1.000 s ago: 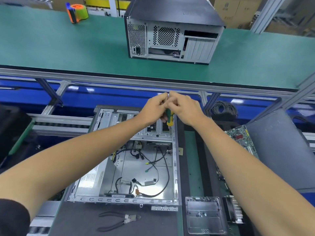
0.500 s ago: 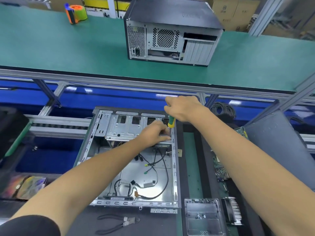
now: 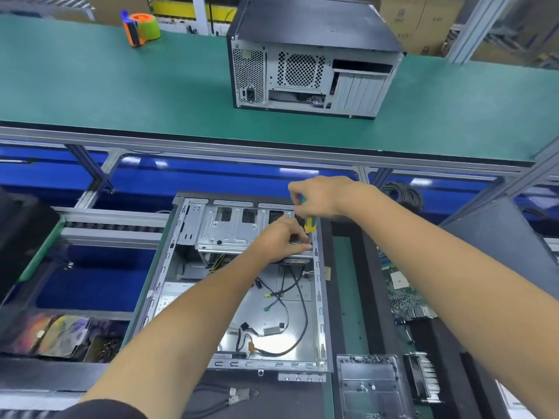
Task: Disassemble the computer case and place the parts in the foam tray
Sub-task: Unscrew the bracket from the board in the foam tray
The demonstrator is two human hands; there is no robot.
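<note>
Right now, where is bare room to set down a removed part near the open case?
The green strip between the open case and the black foam tray is bare. So is the green bench top between the tape dispenser and the closed computer. The case's far right corner is crowded: left hand, right hand, screwdriver.

Green-topped desk (image 3: 90,86) up top has a closed computer tower (image 3: 311,62) and an orange-green tape dispenser (image 3: 141,28) on it. Lower surface holds the open case (image 3: 242,297), pliers (image 3: 220,399), motherboard (image 3: 405,294).

two computer cases (image 3: 242,297) (image 3: 311,58), one screwdriver (image 3: 309,224), one pliers (image 3: 217,399).
</note>
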